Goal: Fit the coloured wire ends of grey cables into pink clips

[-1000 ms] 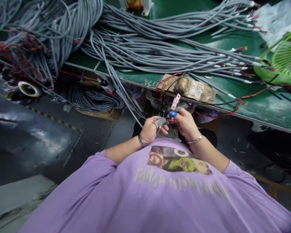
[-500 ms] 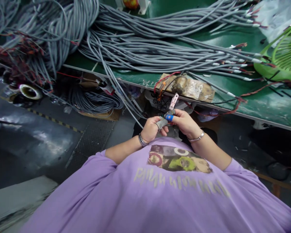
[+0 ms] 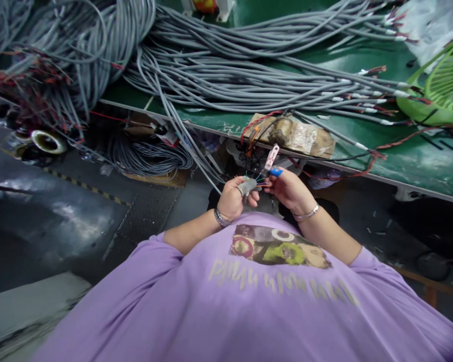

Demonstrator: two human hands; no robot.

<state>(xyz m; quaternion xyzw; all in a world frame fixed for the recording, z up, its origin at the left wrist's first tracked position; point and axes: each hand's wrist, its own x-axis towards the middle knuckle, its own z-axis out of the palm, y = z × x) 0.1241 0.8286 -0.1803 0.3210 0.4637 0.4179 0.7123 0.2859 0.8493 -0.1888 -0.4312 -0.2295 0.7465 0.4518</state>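
Observation:
My left hand (image 3: 230, 201) is closed around the end of a grey cable (image 3: 213, 177), held low in front of my shirt. A worn grey wrap (image 3: 246, 187) covers one of its fingers. Thin coloured wires (image 3: 261, 184) fan out from between the fingers toward the right. My right hand (image 3: 290, 191), blue tape (image 3: 276, 172) on its thumb, pinches at those wires' ends. Just above it stands a pale pink strip with holes (image 3: 272, 157); whether the hand touches it, I cannot tell.
Long bundles of grey cables (image 3: 226, 85) cover the green bench (image 3: 411, 161). A taped cardboard piece (image 3: 311, 141) lies at its front edge, with a green fan (image 3: 443, 80) at the right. Below are a cable coil in a box (image 3: 147, 158) and a tape roll (image 3: 48, 142).
My right hand has drawn slightly right, away from the left. The coloured wires between the hands now show more clearly. The left hand has barely moved.

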